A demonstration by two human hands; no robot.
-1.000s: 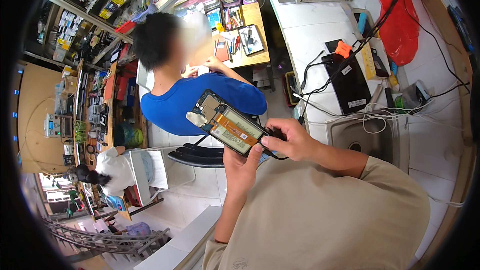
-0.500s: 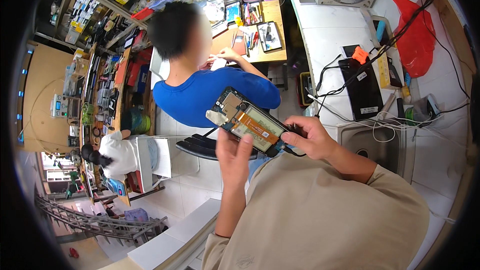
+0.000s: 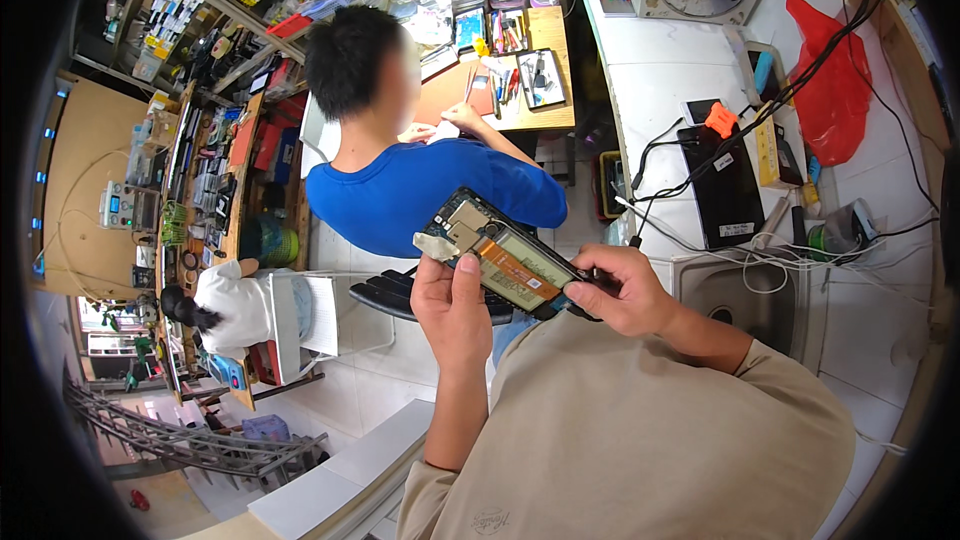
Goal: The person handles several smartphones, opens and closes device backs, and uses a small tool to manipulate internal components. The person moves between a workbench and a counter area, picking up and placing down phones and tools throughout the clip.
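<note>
An opened phone (image 3: pixel 515 265) without its back cover is held tilted before my chest. Its silver battery, circuit board and a broad orange ribbon cable (image 3: pixel 520 270) lie bare. At its far-left corner sits a crumpled off-white scrap (image 3: pixel 436 246), which may be tape or tissue. My left hand (image 3: pixel 452 312) grips the phone's left edge just below that scrap, thumb on top. My right hand (image 3: pixel 628 290) closes round the near-right end, thumb across the face and fingers underneath. The phone's underside is hidden.
A person in blue (image 3: pixel 430 185) sits just ahead at a wooden workbench (image 3: pixel 550 35) strewn with tools. To the right, a white counter (image 3: pixel 650 50) carries a black tablet (image 3: pixel 722 190), tangled cables and a red bag (image 3: pixel 832 90), beside a metal sink (image 3: pixel 740 290). Another person (image 3: pixel 235 308) sits left.
My left hand has moved up along the phone's edge toward the off-white scrap and now grips there. My right hand keeps its hold at the other end.
</note>
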